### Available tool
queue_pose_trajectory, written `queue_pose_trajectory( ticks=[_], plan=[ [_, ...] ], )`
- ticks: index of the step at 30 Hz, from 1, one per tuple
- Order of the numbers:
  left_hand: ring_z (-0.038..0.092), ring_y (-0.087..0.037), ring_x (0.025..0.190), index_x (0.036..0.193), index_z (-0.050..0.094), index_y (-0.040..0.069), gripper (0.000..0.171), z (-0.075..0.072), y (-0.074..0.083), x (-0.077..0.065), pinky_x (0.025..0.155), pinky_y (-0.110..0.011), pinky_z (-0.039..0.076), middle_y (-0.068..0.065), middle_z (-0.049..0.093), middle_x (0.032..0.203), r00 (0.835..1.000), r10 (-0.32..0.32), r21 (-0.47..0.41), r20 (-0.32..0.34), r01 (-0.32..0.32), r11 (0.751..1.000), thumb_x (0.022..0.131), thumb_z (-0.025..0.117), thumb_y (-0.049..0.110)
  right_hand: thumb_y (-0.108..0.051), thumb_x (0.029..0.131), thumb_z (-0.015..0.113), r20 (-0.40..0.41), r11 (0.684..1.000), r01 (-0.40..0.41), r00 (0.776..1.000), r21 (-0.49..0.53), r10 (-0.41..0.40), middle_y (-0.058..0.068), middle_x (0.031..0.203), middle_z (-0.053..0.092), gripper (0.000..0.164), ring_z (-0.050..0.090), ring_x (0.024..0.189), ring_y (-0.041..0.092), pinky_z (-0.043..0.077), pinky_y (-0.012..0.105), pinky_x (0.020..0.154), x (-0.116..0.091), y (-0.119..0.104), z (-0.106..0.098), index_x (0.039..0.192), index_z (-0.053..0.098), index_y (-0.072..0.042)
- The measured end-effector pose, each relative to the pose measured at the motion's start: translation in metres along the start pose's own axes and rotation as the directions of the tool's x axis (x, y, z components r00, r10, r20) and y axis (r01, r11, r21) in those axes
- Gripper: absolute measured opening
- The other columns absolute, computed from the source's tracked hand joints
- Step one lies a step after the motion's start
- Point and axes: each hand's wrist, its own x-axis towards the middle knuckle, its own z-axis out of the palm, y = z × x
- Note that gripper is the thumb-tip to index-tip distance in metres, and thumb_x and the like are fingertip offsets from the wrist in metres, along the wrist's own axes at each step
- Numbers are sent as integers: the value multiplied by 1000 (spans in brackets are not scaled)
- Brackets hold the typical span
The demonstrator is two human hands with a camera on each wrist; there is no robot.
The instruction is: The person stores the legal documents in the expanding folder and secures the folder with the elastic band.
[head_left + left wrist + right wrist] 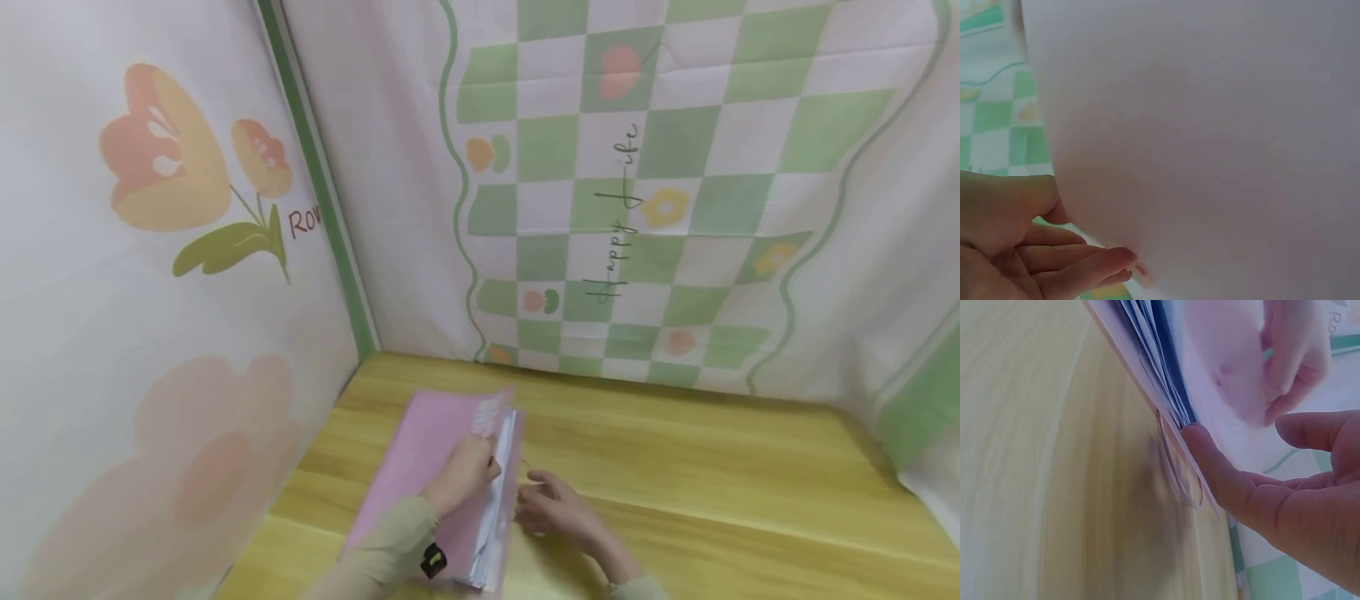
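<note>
A pink folder [408, 458] lies on the wooden table, with a stack of white papers [1147, 350] showing along its right side. My left hand [461, 473] pinches the right edge of the folder's front cover, which stands slightly raised off the papers. In the left wrist view the pale cover [1210, 125] fills most of the picture beside the fingers. Close by the folder's right edge is my right hand [558, 510], fingers loosely bent, one fingertip right at the papers' edge in the right wrist view. A thin elastic loop [1175, 469] sticks out from the folder's edge.
The wooden table [675, 475] extends to the right of the folder. Behind it hangs a green-and-white checked curtain [551, 150], and a white flower-printed curtain [60, 317] stands along the left. A small black object [433, 560] is by the left sleeve.
</note>
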Motion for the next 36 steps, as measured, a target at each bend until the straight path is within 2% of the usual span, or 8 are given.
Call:
queue_pose_trajectory(
  ticks=[5,11,17,21,23,25,30,36],
  plan=[
    [43,-5,54,77,63,4,10,7,-4,-6,49,-13,41,-1,57,62,997,-51,-38,61,54,998,80,72,5,-18,103,47,-25,1000,2,1000,-11,-2,46,134,43,66,62,114,48,57,50,95,-1,1,-6,145,15,21],
    [47,-7,60,83,61,4,12,19,-27,-14,54,-17,45,-1,57,68,984,-115,-89,140,128,988,80,72,3,-16,103,46,-67,1000,4,998,-18,-6,46,136,41,63,62,115,46,58,48,95,-4,0,-12,144,17,21],
    [48,-7,65,90,57,8,22,23,-49,-17,58,-17,46,0,58,75,976,-36,-142,214,68,988,79,76,9,-15,102,47,-106,1000,-10,994,-29,7,45,137,41,62,60,117,47,57,47,96,-7,1,-16,144,19,21],
    [65,-22,101,122,58,1,50,23,-58,-21,93,-35,56,-13,68,111,967,-2,-150,256,42,988,80,78,19,-15,101,48,-134,999,-20,991,-30,16,45,137,42,61,60,118,48,57,47,96,-7,2,-18,144,21,20],
    [55,-33,130,139,49,-2,72,21,-61,-24,113,-46,44,-20,58,138,957,-19,-144,288,63,988,80,79,26,-15,101,49,-152,999,-26,988,-44,19,44,136,43,61,59,119,47,57,47,97,-7,3,-18,143,23,20],
    [36,-39,146,149,38,-2,87,18,-65,-27,122,-53,28,-22,39,156,942,-49,-128,332,96,987,80,79,33,-15,101,49,-168,998,-30,986,-61,19,43,136,45,59,57,120,48,56,48,99,-7,3,-19,143,25,20],
    [22,-41,151,152,31,-3,101,11,-72,-30,123,-59,21,-22,24,162,903,-78,-82,422,124,989,78,79,45,-14,101,49,-190,996,-34,982,-86,17,43,135,45,57,52,125,52,53,50,102,-7,5,-19,141,28,21],
    [20,-40,152,153,28,-2,107,13,-72,-31,121,-63,20,-21,21,163,890,-86,-64,448,128,990,76,80,49,-15,101,47,-148,999,-47,988,-7,45,49,140,33,62,52,126,53,54,47,102,-8,4,-21,142,21,24]
  ],
)
